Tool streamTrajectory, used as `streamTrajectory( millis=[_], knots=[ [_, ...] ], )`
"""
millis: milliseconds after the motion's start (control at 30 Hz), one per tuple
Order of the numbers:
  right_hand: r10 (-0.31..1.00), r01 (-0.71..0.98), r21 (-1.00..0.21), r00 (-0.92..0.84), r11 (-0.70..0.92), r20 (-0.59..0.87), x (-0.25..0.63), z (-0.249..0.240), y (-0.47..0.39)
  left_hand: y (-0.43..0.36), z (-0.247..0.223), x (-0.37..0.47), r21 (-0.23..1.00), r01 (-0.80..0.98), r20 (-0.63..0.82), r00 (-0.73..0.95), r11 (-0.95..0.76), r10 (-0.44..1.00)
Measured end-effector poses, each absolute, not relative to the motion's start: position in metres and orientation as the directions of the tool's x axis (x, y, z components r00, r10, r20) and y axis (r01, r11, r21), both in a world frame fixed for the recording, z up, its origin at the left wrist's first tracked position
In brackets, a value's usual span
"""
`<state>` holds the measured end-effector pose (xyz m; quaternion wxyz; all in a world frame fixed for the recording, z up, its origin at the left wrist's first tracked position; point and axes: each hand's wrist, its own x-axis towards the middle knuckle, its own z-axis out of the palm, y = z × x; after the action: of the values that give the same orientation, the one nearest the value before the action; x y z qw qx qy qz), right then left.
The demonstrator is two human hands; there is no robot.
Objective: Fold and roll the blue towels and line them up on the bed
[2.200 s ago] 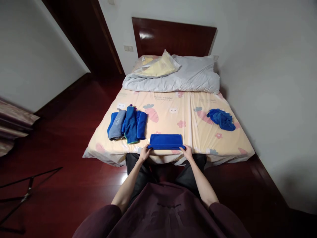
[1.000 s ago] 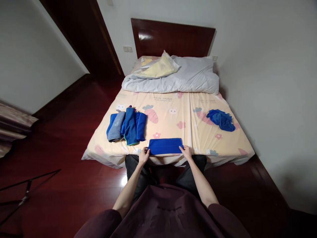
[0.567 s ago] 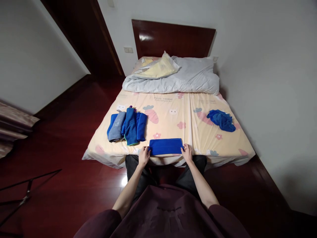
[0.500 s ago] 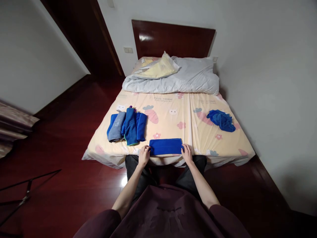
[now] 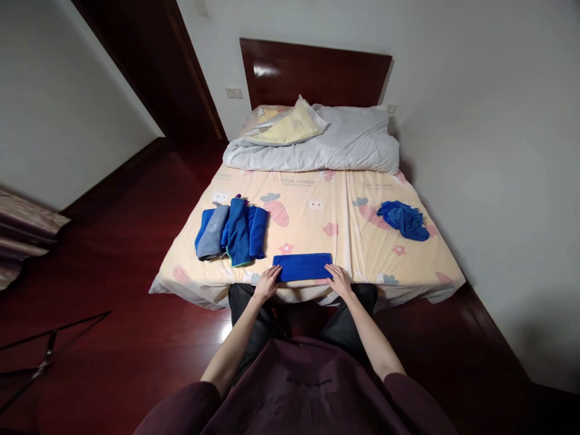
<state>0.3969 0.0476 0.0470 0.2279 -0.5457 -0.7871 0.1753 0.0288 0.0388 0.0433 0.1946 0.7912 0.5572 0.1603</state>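
A blue towel (image 5: 302, 267), folded into a flat strip, lies at the near edge of the bed. My left hand (image 5: 268, 282) rests on its left end with the fingers stretched over the cloth. On the right end lies my right hand (image 5: 338, 280), its fingers also extended flat. Left of the strip sits a row of rolled or folded towels: a grey one (image 5: 214, 232), a blue one with a green edge (image 5: 238, 232) and a plain blue one (image 5: 258, 232). A crumpled blue cloth heap (image 5: 405, 220) lies on the right side of the bed.
A patterned sheet (image 5: 308, 232) covers the bed. Toward the headboard (image 5: 317, 72) lie a grey quilt (image 5: 353, 139) and a yellow pillow (image 5: 294, 124). A black metal stand (image 5: 51, 344) is on the floor at left, below a curtain (image 5: 27, 229).
Both hands have shifted slightly inward over the towel's ends. Their fingers were curled at its short edges and now lie flatter on top.
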Motion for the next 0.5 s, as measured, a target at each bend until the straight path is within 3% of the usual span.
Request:
streamTrajectory(
  millis=[133, 333, 500],
  knots=[
    [0.956, 0.727, -0.620, -0.240, 0.293, 0.171, 0.401, 0.042, 0.062, 0.045, 0.049, 0.023, 0.538, 0.803, 0.031, 0.284, -0.255, 0.958],
    [0.988, 0.610, -0.778, -0.117, 0.153, 0.102, 0.411, 0.043, 0.071, 0.051, 0.055, 0.014, 0.752, 0.649, 0.016, 0.165, -0.121, 0.986],
    [0.998, 0.530, -0.847, -0.048, 0.054, 0.034, 0.412, 0.048, 0.071, 0.053, 0.049, 0.016, 0.745, 0.665, -0.060, -0.008, 0.050, 0.998]
  ],
)
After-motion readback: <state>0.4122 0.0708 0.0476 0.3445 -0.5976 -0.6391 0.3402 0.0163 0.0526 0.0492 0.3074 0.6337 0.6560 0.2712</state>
